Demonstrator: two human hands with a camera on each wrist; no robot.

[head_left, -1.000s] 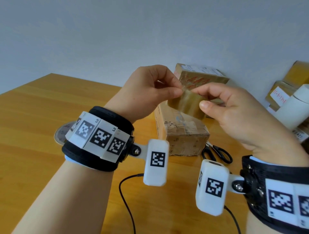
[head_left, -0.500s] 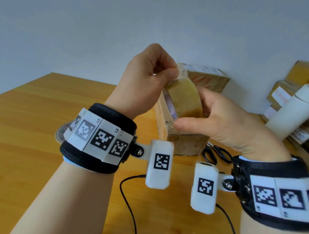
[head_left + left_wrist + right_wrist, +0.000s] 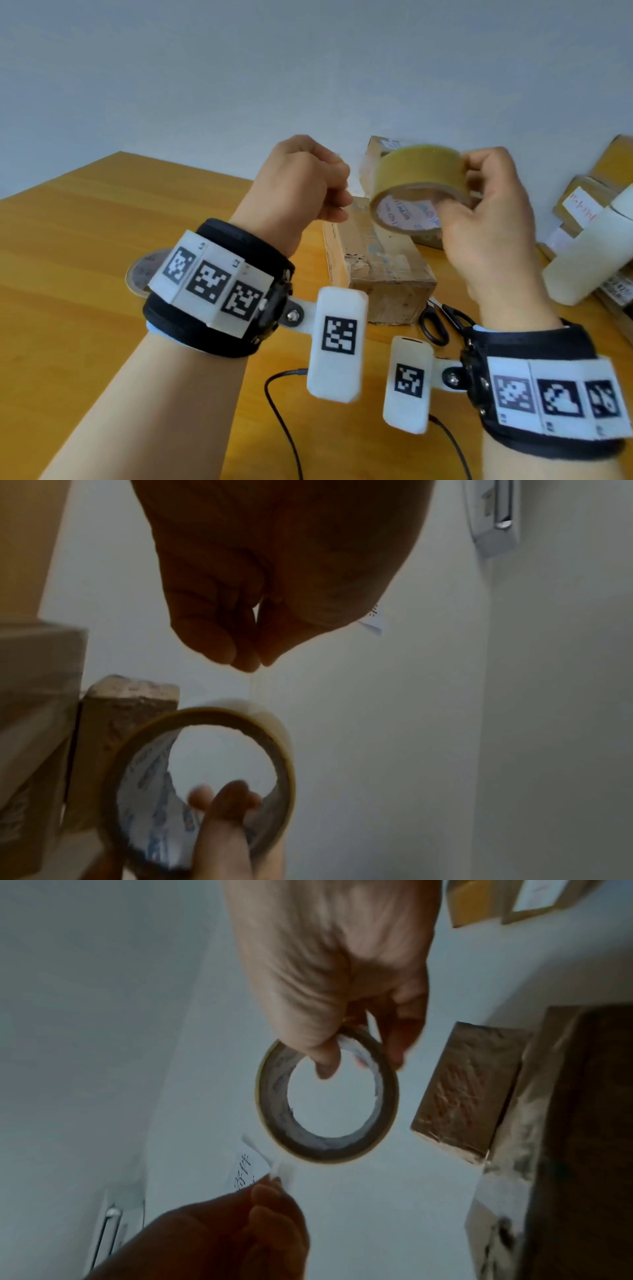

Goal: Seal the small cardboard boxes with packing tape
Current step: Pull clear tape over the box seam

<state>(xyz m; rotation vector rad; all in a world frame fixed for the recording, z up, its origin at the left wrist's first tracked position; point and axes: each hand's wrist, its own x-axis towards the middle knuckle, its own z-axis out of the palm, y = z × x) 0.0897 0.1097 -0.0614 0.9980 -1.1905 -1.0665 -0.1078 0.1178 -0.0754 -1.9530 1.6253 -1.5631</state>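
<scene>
Item: roll of packing tape (image 3: pixel 419 185), raised between our two hands above the table (image 3: pixel 85 240). Right hand (image 3: pixel 493 219): grip closed on the roll, thumb hooked into the core, fingers over the outer face. Left hand (image 3: pixel 301 181): grip narrow, fingertips (image 3: pixel 240 656) pinching the free end of the tape (image 3: pixel 284 1171), a short clear strip running back to the roll.

Handling, as we judge it: roll light and rigid, best held through the core so that it can turn; the strip thin, limp and sticky, apt to fold onto itself or onto skin, so we hold only its very end and keep it taut.

Beneath: small cardboard box (image 3: pixel 380 270) on the table, more boxes (image 3: pixel 582 198) behind, scissors (image 3: pixel 442 322) just beside it.
</scene>
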